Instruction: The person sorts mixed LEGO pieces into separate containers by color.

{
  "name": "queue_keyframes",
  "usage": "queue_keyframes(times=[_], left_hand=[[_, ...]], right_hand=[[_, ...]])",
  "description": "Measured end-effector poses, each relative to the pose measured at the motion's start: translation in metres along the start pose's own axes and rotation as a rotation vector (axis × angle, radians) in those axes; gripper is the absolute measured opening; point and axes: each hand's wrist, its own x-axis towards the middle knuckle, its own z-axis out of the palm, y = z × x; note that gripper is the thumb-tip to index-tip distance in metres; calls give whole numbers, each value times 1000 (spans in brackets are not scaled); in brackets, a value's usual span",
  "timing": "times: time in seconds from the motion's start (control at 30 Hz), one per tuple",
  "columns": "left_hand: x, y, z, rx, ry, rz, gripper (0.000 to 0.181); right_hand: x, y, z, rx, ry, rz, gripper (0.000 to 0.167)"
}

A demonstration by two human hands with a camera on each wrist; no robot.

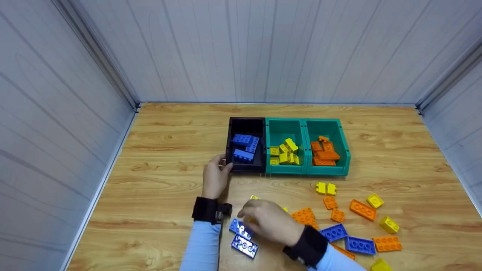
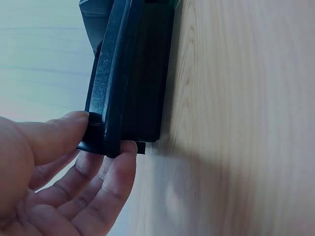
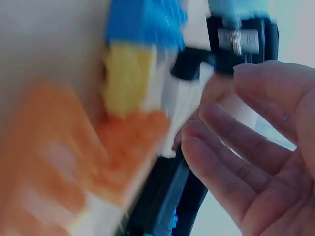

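Black bin (image 1: 246, 169): one, holding three blue bricks (image 1: 244, 156)
Green bins (image 1: 286, 169): two
Loose blue bricks (image 1: 360, 245): four visible
Left hand (image 1: 215, 178): pinching black bin
Right hand (image 1: 273, 222): empty, fingers apart

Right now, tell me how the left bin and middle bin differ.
The left bin is black; the middle bin is green. The left bin holds blue bricks, the middle bin yellow bricks. The left hand grips the left bin's near corner; no hand touches the middle bin. Both are open-topped and stand side by side.
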Motion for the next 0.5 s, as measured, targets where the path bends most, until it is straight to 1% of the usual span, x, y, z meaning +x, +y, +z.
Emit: queue_keyframes(times=[0.1, 0.27, 0.37, 0.5], left_hand=[[0, 1, 0, -1, 8, 4, 24], [1, 2, 1, 1, 13, 2, 24], [1, 1, 1, 1, 11, -1, 24], [0, 0, 1, 0, 6, -7, 24]], right_hand=[[-11, -7, 9, -20, -30, 6, 20], [-26, -16, 20, -3, -60, 30, 24], [-32, -19, 26, 4, -72, 74, 26], [-36, -23, 33, -9, -85, 167, 28]])
